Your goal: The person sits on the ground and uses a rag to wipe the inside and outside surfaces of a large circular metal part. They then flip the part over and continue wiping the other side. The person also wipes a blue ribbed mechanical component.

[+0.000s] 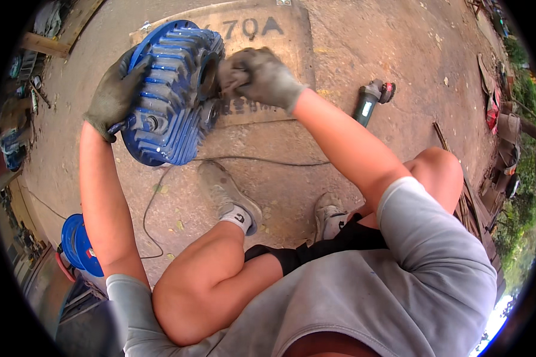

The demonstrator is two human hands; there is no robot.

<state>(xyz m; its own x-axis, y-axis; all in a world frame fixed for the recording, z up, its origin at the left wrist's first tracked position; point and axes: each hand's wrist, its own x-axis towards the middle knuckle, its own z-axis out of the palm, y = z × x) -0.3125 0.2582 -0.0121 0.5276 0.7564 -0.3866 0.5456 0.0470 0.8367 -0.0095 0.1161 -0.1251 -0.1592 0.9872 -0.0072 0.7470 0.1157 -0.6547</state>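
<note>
A blue finned metal housing (167, 89), its paint worn grey along the fins, stands tilted on its edge in front of me. My left hand (116, 92), in a dark work glove, grips its round flange on the left, thumb over the near face. My right hand (253, 77), gloved too, is closed at the round opening (209, 75) on the housing's right side. Motion blurs its fingers, and I cannot make out what they hold, if anything.
Under the housing lies a flat brown board (292, 47) with stencilled marks. An angle grinder (369, 101) with a round brush rests on the floor at right, and a black cable (250, 157) crosses before my shoes. A blue reel (76, 244) stands at left.
</note>
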